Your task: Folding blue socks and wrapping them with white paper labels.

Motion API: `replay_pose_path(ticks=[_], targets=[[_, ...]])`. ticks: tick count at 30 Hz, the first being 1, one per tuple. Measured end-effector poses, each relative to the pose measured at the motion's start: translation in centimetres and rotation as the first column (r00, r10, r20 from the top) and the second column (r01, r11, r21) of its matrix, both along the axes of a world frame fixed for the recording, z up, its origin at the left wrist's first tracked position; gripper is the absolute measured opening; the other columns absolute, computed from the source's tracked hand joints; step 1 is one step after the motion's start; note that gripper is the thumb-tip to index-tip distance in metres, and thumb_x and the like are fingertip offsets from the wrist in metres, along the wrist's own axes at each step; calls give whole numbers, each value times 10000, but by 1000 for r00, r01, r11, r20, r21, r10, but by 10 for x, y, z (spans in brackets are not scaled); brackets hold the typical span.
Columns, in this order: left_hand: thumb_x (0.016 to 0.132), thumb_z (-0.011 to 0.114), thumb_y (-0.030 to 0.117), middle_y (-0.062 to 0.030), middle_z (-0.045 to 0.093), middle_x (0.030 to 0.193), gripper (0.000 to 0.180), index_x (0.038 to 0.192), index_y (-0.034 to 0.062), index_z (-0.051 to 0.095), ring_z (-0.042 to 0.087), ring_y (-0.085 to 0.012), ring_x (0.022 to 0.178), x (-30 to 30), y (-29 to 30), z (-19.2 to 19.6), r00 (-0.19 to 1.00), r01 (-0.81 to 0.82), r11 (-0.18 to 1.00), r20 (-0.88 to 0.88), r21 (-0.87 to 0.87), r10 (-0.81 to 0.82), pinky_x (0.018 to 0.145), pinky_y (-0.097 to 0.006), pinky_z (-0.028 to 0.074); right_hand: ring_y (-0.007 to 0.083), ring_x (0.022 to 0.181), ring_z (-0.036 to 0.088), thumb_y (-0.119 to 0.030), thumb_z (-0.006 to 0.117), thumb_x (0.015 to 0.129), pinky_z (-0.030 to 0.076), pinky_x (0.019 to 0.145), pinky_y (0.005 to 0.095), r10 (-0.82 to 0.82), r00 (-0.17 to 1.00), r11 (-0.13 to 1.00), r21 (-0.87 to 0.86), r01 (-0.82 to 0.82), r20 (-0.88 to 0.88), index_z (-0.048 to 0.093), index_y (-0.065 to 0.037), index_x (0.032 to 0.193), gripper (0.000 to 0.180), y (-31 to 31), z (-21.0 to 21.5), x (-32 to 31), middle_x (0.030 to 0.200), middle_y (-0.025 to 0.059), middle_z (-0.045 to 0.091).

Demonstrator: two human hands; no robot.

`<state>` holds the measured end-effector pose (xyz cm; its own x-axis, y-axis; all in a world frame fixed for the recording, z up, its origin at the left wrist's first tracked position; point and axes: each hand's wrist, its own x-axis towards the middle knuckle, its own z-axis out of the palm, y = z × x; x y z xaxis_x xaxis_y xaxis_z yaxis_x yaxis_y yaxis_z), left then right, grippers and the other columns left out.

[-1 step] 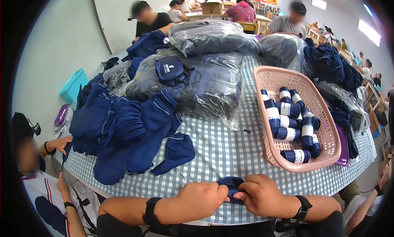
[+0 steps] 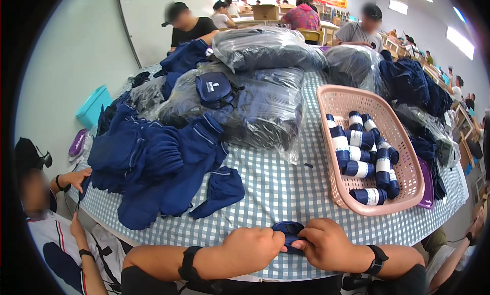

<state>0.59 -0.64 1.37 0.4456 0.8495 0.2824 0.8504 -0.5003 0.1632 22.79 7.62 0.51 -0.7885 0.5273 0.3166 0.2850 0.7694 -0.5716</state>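
Note:
My left hand [image 2: 253, 248] and my right hand [image 2: 326, 244] meet at the near table edge, both closed on a small dark blue sock bundle [image 2: 289, 231] pinched between them. Each wrist wears a black band. Just beyond my left hand lies a loose pair of dark blue socks [image 2: 220, 191]. A big heap of dark blue socks [image 2: 153, 160] spreads over the left of the checked tablecloth [image 2: 286, 188]. To the right stands a pink plastic basket [image 2: 341, 190] holding several rolled blue socks with white paper bands [image 2: 361, 167].
Clear plastic bags of dark garments [image 2: 255, 101] pile up across the far half of the table. A seated person [image 2: 46, 218] is at my lower left, with a turquoise bin [image 2: 93, 105] beyond. Other people sit at tables farther back.

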Motion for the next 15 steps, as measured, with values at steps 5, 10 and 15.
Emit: replay_pose_path(ticks=[5,10,15], targets=[[970,653,385,-42,575,681,378,803,56,574,639,-175,600,4,-6,0,999,-24,999,-29,-24,23,489,-312,548,314,770,627,-174,819,832,501,703,428,1,996,1000,-8,-2,-88,714,-26,850,183,1,-6,0,873,106,640],[952,684,301,-102,630,811,343,1059,-25,676,664,-215,703,7,-7,0,999,-33,996,43,79,30,617,-317,588,315,763,625,-147,818,832,504,679,410,18,995,999,47,-14,-96,719,-5,882,180,1,-2,-2,878,123,644],[923,690,354,-59,541,864,505,1203,-66,677,590,-184,816,12,-19,-3,995,-91,992,-41,84,95,672,-275,572,304,778,623,-169,827,826,503,705,407,26,999,995,97,-24,-22,720,-14,887,198,0,3,0,899,115,649]])
